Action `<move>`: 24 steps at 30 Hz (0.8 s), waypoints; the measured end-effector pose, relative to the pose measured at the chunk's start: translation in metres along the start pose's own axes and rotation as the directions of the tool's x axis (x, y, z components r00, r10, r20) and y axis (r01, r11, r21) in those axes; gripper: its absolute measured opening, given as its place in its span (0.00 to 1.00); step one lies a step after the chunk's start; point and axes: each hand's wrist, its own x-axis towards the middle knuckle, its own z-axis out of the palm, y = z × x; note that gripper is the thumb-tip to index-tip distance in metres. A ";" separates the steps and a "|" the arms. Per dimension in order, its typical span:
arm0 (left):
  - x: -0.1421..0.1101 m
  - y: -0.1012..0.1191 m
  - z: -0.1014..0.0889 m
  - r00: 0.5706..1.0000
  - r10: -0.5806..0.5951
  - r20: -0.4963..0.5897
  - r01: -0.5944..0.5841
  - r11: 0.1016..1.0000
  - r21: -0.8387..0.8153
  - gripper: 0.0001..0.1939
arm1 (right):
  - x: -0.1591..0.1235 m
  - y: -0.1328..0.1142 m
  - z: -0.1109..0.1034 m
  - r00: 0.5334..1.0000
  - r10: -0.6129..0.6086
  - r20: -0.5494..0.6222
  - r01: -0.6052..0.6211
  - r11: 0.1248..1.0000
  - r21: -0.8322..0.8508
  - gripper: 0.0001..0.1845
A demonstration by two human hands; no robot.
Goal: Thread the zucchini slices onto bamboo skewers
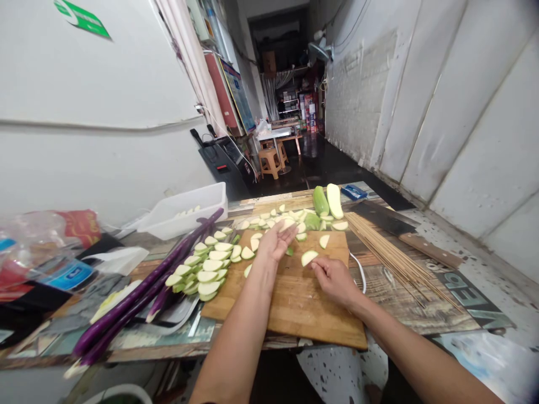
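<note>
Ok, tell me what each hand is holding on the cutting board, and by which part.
The right hand pinches one pale slice at its near edge. The left hand lies open, palm up, over the cutting board, holding nothing.

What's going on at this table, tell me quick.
A person stands at a wooden cutting board covered with sliced green vegetable. The right hand pinches one slice on the board. The left hand lies open, palm up, among the slices further back. A heap of slices sits at the board's left edge beside long purple eggplants. Two uncut halves lie at the far end, with bamboo skewers and a cleaver to the right.
</note>
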 end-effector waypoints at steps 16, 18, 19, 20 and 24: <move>-0.006 -0.023 0.004 0.995 -0.059 0.079 0.049 0.992 0.115 0.02 | 0.003 0.002 0.002 0.994 0.029 -0.103 -0.024 0.998 0.057 0.15; -0.012 -0.030 0.008 0.992 -0.082 0.095 0.063 0.981 0.185 0.01 | 0.003 0.002 0.003 0.990 0.043 -0.137 -0.035 0.997 0.063 0.15; -0.016 -0.033 0.009 0.989 -0.099 0.106 0.072 0.969 0.235 0.01 | 0.003 0.002 0.003 0.986 0.054 -0.157 -0.043 0.997 0.067 0.15; -0.019 -0.036 0.011 0.986 -0.113 0.119 0.074 0.955 0.287 0.02 | 0.003 0.002 0.003 0.981 0.066 -0.180 -0.054 0.996 0.071 0.15; -0.025 -0.037 0.012 0.988 -0.028 0.151 -0.042 0.895 0.443 0.05 | 0.002 0.001 0.001 0.963 0.107 -0.246 -0.089 0.993 0.081 0.16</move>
